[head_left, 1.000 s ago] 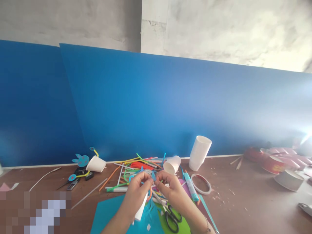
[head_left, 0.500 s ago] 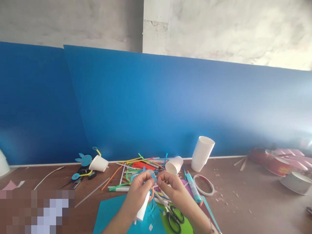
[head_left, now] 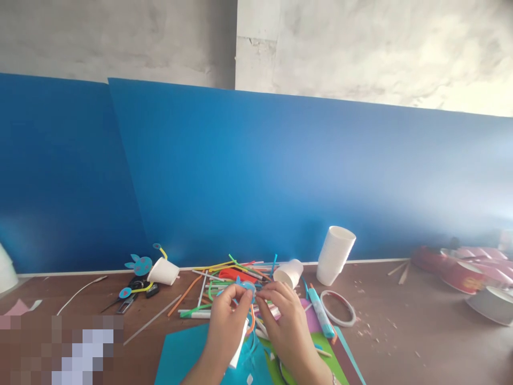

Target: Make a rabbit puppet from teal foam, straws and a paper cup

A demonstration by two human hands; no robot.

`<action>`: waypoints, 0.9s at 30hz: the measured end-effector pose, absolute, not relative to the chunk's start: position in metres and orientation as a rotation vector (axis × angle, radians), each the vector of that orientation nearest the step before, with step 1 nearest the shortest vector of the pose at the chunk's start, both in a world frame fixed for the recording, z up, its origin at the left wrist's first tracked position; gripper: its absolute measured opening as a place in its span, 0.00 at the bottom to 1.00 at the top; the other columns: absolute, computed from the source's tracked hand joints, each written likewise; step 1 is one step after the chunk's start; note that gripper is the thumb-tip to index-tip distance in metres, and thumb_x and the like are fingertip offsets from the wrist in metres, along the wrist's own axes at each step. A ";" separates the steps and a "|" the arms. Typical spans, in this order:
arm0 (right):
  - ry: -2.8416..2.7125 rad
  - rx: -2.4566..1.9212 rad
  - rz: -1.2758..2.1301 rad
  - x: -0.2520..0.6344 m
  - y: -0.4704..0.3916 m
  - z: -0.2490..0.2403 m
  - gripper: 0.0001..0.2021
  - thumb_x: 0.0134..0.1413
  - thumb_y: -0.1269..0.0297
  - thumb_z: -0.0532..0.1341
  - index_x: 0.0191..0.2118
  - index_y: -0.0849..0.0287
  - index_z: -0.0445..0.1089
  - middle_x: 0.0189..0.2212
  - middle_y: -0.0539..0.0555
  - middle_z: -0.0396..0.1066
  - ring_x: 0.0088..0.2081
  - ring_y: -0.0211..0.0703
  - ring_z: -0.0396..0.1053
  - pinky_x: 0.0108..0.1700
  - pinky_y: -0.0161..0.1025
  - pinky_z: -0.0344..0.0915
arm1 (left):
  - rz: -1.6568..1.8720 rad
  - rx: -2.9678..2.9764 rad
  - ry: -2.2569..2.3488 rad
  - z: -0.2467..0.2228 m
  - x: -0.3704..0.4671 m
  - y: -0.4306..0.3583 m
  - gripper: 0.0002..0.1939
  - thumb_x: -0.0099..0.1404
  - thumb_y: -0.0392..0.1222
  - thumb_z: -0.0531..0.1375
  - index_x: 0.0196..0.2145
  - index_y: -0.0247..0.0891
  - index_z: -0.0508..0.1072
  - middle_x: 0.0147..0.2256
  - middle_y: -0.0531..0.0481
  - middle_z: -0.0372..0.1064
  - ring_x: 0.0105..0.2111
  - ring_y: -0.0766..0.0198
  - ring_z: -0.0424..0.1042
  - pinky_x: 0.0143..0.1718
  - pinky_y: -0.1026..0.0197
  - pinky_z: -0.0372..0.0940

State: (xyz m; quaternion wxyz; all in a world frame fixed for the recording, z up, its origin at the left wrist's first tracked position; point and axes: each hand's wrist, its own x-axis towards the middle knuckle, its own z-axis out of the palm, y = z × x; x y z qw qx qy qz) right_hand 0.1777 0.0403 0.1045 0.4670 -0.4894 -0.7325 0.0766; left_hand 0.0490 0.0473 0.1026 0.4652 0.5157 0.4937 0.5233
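Note:
In the middle of the table my left hand (head_left: 228,318) is closed on a small blue paper cutout (head_left: 242,283), pinched between thumb and fingers. My right hand (head_left: 284,316) is beside it, its fingertips drawn together at the cutout's right edge; whatever lies between them is too small to make out. Under my left hand lies a white paper cup (head_left: 239,350), partly hidden, with an orange straw (head_left: 253,321) near it. Blue and green paper sheets (head_left: 180,353) lie below my hands. My right forearm covers most of a pair of black-handled scissors (head_left: 281,369).
Behind my hands are heaped colourful straws (head_left: 202,289) and a tipped paper cup (head_left: 289,272). To the right stand stacked cups (head_left: 335,256), with a glue tube (head_left: 320,310) and a tape roll (head_left: 352,321). At left, a decorated cup (head_left: 163,271) lies sideways.
My right hand has turned slightly, its fingers lying more over the thumb. The right forearm has moved left and now hides most of the scissors. The left hand keeps hold of the blue cutout.

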 end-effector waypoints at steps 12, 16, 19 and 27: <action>-1.644 -1.169 0.554 0.179 0.045 0.108 0.08 0.52 0.68 0.58 0.26 0.59 0.74 0.29 0.55 0.72 0.34 0.45 0.69 0.38 0.40 0.64 | 1.333 1.354 1.238 0.105 0.051 0.044 0.16 0.58 0.51 0.58 0.22 0.37 0.67 0.21 0.54 0.62 0.23 0.65 0.61 0.26 0.65 0.56; -1.636 -1.174 0.628 0.180 0.046 0.109 0.08 0.52 0.67 0.59 0.27 0.59 0.74 0.29 0.55 0.72 0.34 0.45 0.69 0.37 0.38 0.63 | 1.329 1.392 1.252 0.107 0.051 0.044 0.15 0.58 0.51 0.57 0.22 0.38 0.67 0.21 0.53 0.62 0.24 0.64 0.60 0.27 0.64 0.56; -1.634 -1.171 0.661 0.181 0.045 0.111 0.08 0.51 0.67 0.58 0.26 0.59 0.73 0.28 0.53 0.72 0.33 0.43 0.68 0.35 0.37 0.63 | 1.325 1.361 1.234 0.109 0.052 0.043 0.15 0.56 0.52 0.58 0.22 0.38 0.66 0.21 0.54 0.60 0.23 0.65 0.59 0.25 0.65 0.55; -1.616 -1.193 0.696 0.181 0.046 0.111 0.08 0.50 0.68 0.58 0.25 0.59 0.72 0.28 0.53 0.72 0.32 0.42 0.67 0.35 0.36 0.62 | 1.303 1.314 1.194 0.109 0.052 0.042 0.15 0.56 0.52 0.58 0.23 0.38 0.66 0.20 0.56 0.58 0.19 0.68 0.57 0.20 0.67 0.54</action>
